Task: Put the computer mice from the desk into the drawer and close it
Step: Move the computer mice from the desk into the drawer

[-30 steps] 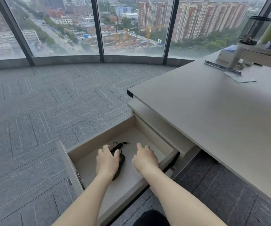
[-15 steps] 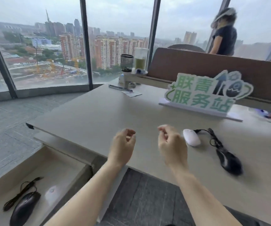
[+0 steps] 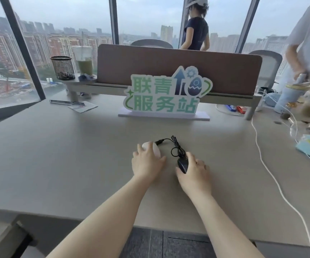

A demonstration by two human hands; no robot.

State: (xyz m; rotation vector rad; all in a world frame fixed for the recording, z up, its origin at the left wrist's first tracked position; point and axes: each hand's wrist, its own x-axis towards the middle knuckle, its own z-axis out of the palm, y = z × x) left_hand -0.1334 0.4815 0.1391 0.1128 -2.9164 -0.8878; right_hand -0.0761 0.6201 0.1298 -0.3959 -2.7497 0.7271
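Observation:
Two mice lie on the beige desk (image 3: 57, 155) in front of me. My left hand (image 3: 147, 165) rests over the white mouse (image 3: 150, 147), fingers curled around it. My right hand (image 3: 195, 172) covers the black wired mouse (image 3: 183, 164), thumb and fingers at its sides. The black mouse's coiled cable (image 3: 175, 148) trails toward the white mouse. Both mice still sit on the desk surface. The drawer is out of view; only a desk frame corner (image 3: 16, 237) shows at lower left.
A green-and-white sign (image 3: 166, 94) stands behind the mice. A mesh cup (image 3: 62, 67) and a green drink (image 3: 85, 62) sit far left. A white cable (image 3: 268, 168) and clutter lie to the right. Two people stand behind the brown divider (image 3: 150, 64).
My view swung from the open drawer up to the desktop. Both hands left the drawer, crossed to the desk and came down onto the white and black mice.

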